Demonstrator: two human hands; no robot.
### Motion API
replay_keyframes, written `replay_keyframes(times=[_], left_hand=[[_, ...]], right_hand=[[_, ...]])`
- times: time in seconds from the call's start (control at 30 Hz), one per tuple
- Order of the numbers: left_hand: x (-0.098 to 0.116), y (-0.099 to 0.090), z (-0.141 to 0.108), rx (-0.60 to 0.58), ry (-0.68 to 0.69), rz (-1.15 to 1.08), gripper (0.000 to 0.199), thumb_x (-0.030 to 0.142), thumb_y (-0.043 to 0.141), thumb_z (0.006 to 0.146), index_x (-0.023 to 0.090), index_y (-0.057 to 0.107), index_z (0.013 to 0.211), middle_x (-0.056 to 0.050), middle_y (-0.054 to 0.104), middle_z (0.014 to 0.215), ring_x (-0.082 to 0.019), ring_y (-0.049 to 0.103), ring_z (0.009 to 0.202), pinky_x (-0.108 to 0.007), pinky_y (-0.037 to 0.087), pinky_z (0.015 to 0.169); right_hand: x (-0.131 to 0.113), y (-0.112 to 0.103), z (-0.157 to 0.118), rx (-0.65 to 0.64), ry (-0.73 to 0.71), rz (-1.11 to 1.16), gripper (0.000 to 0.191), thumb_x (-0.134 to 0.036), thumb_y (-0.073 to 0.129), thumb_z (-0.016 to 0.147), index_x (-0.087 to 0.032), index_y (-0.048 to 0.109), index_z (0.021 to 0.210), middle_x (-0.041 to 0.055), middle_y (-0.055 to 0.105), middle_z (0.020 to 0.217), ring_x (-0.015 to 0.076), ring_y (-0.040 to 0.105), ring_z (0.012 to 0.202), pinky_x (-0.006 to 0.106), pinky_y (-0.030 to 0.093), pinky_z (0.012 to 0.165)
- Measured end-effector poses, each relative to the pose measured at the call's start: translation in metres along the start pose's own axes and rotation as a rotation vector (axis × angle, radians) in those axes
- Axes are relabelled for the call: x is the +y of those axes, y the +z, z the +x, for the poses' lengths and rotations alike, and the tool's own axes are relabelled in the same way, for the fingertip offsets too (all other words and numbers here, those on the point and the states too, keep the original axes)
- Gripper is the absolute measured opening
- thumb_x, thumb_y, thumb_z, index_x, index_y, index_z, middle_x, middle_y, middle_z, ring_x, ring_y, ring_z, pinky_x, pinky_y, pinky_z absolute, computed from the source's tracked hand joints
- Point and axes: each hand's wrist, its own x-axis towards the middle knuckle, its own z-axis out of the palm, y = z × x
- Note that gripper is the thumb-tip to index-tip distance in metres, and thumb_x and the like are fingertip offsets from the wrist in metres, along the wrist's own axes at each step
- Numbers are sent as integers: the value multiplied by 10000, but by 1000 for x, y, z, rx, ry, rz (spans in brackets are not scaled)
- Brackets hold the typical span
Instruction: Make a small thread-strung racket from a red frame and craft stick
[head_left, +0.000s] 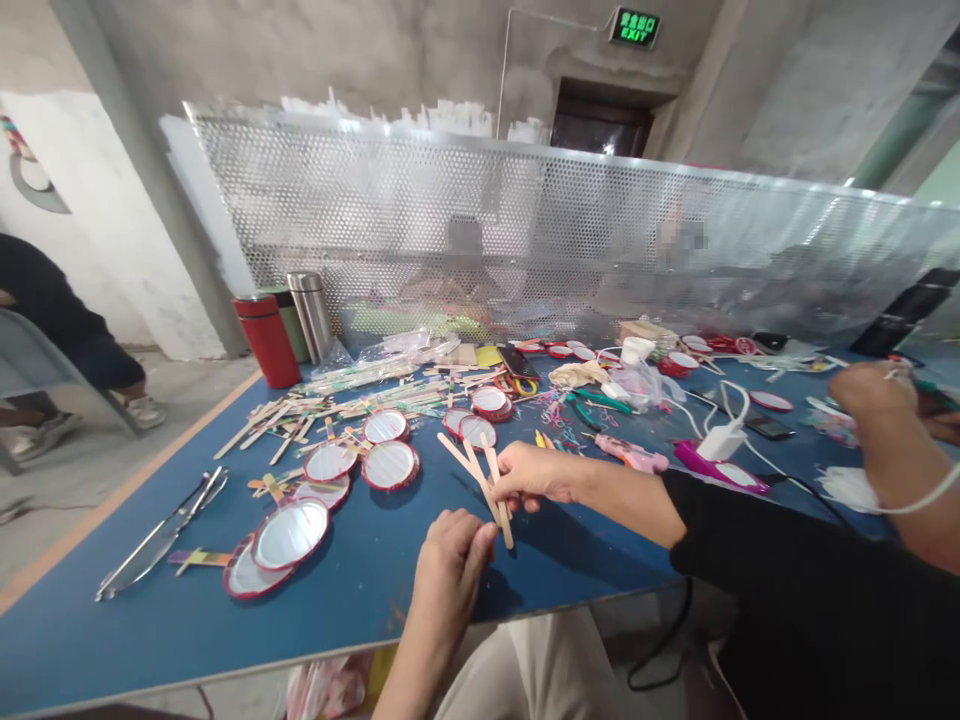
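My right hand (531, 474) pinches several plain wooden craft sticks (471, 468) above the blue table. They fan apart at the top and cross near my fingertips. Just below and to the left is my left hand (452, 562), its fingers curled and its thumb close to the sticks' lower ends. Whatever lies inside its fingers, if anything, is hidden. Round white discs with red rims (390, 466) lie to the left, some overlapping. One pair of them (291, 533) sits nearer the front edge, beside a coloured stick handle (204, 558).
Loose craft sticks (281, 425) are heaped at the back left, near a red flask (268, 340). A pink glue gun (631, 452), green-handled pliers (600, 400) and a white charger (721, 440) with cables lie right. A co-worker's hand (874, 392) works at far right. A perforated metal screen (525, 230) stands behind.
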Motion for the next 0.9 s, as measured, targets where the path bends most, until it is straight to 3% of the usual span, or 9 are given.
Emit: replay_keyframes(times=[0.13, 0.27, 0.37, 0.47, 0.53, 0.6, 0.73, 0.9], left_hand=[[1, -1, 1, 40, -54, -19, 485, 388, 292, 980, 205, 526, 596, 0, 555, 597, -153, 510, 643, -273, 381, 687], [1, -3, 0, 101, -126, -48, 453, 395, 328, 962, 211, 561, 620, -3, 573, 612, -165, 512, 667, -279, 388, 704], [3, -6, -1, 152, -159, -97, 410, 383, 361, 948, 215, 587, 650, -5, 583, 637, -173, 503, 690, -276, 389, 696], [6, -8, -3, 228, -208, -166, 372, 374, 384, 938, 221, 592, 670, -2, 577, 654, -180, 494, 710, -274, 386, 700], [8, -7, -4, 283, -260, -221, 349, 391, 400, 930, 223, 599, 697, -1, 568, 672, -183, 491, 717, -274, 384, 699], [9, -6, -5, 325, -324, -283, 326, 423, 419, 920, 221, 610, 749, 1, 555, 694, -180, 490, 711, -273, 379, 682], [7, -4, -6, 404, -430, -466, 323, 497, 453, 899, 210, 593, 853, 30, 485, 655, -146, 452, 629, -249, 348, 597], [0, -1, -6, 513, -440, -722, 345, 539, 515, 866, 196, 549, 858, 61, 412, 594, -104, 391, 547, -213, 321, 516]], right_hand=[[2, 7, 7, 60, -51, -23, 267, -342, 563, 927, -225, 588, 1165, 71, 585, 1221, 209, 601, 1026, 383, 531, 843], [8, 14, 11, 113, -65, -53, 340, -328, 572, 924, -151, 548, 1213, 85, 582, 1208, 217, 613, 1009, 428, 528, 846], [15, 13, 9, 150, -41, -90, 311, -337, 572, 925, -166, 566, 1185, 77, 595, 1182, 202, 620, 980, 402, 539, 823], [23, 9, -3, 209, -13, -140, 220, -270, 552, 932, -134, 580, 1103, 39, 650, 952, 135, 643, 746, 279, 540, 632], [29, 8, -14, 258, -21, -185, 137, -171, 517, 909, -131, 587, 1019, -8, 638, 754, 94, 604, 568, 196, 451, 487], [34, 11, -25, 290, -52, -246, 110, -127, 504, 865, -148, 599, 916, -35, 618, 664, 77, 575, 501, 177, 399, 461], [42, 27, -40, 362, -136, -446, 122, -165, 531, 838, -179, 615, 752, -15, 647, 691, 114, 607, 625, 209, 397, 576], [37, 55, -42, 446, -168, -714, 161, -230, 495, 907, -196, 639, 842, 50, 690, 906, 178, 638, 851, 251, 380, 700]])
